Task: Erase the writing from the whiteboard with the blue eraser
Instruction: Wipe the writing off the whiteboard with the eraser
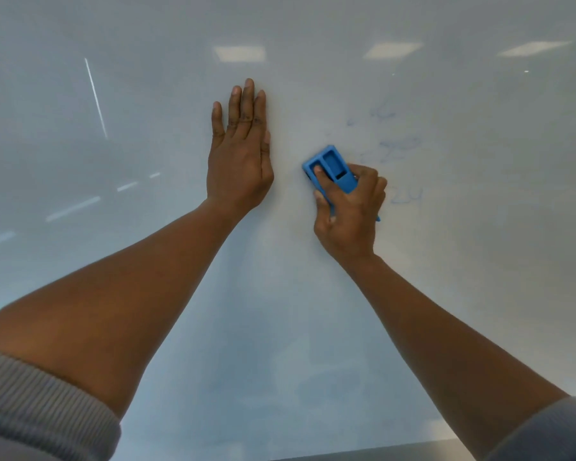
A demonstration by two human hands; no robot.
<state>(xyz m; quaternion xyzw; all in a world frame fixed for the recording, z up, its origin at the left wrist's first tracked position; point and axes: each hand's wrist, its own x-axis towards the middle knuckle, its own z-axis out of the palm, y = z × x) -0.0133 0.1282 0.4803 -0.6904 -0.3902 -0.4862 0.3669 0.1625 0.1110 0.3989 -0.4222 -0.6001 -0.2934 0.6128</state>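
The eraser (330, 168) is pressing on the whiteboard (446, 294), right hand (346, 214) gripping its near end, long axis tilting up and to the left. Faint blue writing (399, 151) is lying just right of it, above and beside the right hand. The left hand (240, 161) is resting flat and open to the left, holding nothing.

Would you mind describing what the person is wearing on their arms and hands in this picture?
Both forearms are bare, with grey ribbed-knit sleeves pushed up toward the elbows: the left sleeve shows a thick rolled cuff, the right sleeve only an edge. The left hand and right hand are bare, with no gloves, rings or watch visible.
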